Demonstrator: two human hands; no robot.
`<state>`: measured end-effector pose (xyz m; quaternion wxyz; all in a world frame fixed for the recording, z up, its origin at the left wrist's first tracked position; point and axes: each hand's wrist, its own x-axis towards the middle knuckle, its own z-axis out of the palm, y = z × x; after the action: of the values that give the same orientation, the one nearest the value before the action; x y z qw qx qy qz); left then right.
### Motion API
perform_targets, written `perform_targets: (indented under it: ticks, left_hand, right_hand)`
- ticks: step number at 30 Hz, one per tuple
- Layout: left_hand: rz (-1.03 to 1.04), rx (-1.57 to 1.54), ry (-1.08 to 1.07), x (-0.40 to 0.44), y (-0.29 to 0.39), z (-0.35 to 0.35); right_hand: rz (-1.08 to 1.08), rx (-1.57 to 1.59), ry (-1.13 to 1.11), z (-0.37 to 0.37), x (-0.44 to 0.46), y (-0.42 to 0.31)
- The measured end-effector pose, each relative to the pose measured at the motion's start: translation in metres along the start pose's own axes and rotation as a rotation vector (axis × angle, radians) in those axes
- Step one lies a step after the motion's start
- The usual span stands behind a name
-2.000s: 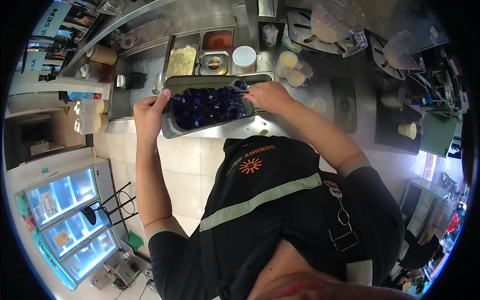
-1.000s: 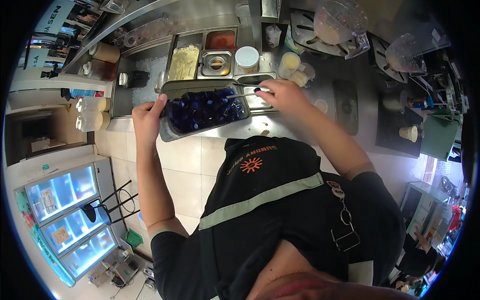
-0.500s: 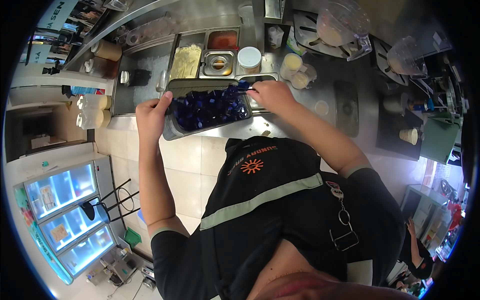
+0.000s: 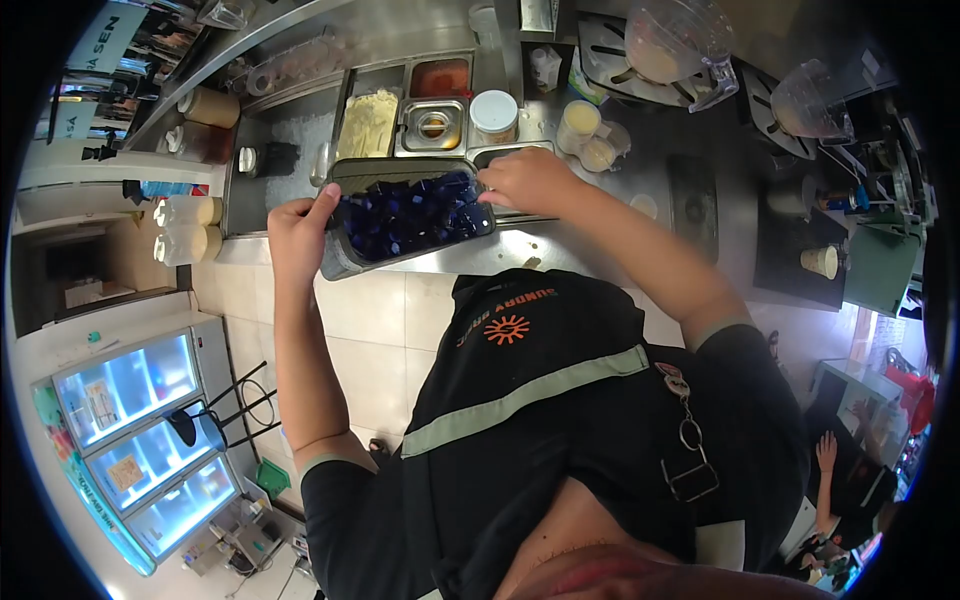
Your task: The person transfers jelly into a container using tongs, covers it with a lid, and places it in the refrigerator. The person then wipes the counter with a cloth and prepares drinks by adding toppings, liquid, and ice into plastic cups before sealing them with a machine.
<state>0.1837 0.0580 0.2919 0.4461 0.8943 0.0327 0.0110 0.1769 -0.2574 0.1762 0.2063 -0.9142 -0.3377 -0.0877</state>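
A clear rectangular container (image 4: 360, 264) of dark blue jelly cubes (image 4: 410, 215) is tilted over the counter's front edge. My left hand (image 4: 300, 235) grips its left rim, thumb on top. At the opposite rim, my right hand (image 4: 530, 182) has its fingers closed at the jelly's edge. A thin-handled utensil showed in that hand half a second ago; now the fingers mostly hide it. Behind the container are a pan of pale yellow food (image 4: 369, 125), a lidded steel pan (image 4: 432, 127) and a white-lidded jar (image 4: 494, 115).
An ice bin (image 4: 305, 140) lies left of the pans. Cups of pale yellow contents (image 4: 580, 122) stand to the right, near blender jugs (image 4: 675, 45). A small round lid (image 4: 644, 205) rests on the steel counter (image 4: 610, 225). Another person's arm (image 4: 827, 485) shows at lower right.
My right hand has moved slightly left and down to the container's rim, and the jelly cubes raised there have dropped lower. My left hand keeps its hold.
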Motion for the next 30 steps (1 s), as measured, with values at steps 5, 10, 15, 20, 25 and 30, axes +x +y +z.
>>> perform_targets:
  ticks: [5,10,15,20,25,30]
  left_hand:
    - [0.008,0.003,0.008,0.000,-0.001,0.002]
    - [0.006,0.007,0.008,-0.001,-0.001,0.001]
    - [-0.005,0.017,0.007,0.002,0.002,0.001]
    - [-0.002,0.031,-0.010,0.005,0.001,0.000]
    - [0.012,0.024,-0.037,0.008,0.002,0.001]
    - [0.007,0.049,-0.036,0.009,-0.002,0.003]
  right_hand:
    - [-0.161,-0.093,-0.118,0.017,0.021,0.003]
    - [-0.160,-0.080,-0.165,0.007,0.014,0.008]
    - [-0.092,-0.115,-0.157,-0.002,-0.004,0.015]
    - [0.033,-0.109,-0.064,-0.011,-0.027,0.017]
    - [-0.133,-0.073,0.012,-0.003,0.000,0.006]
    - [-0.196,-0.106,-0.159,0.008,0.035,0.005]
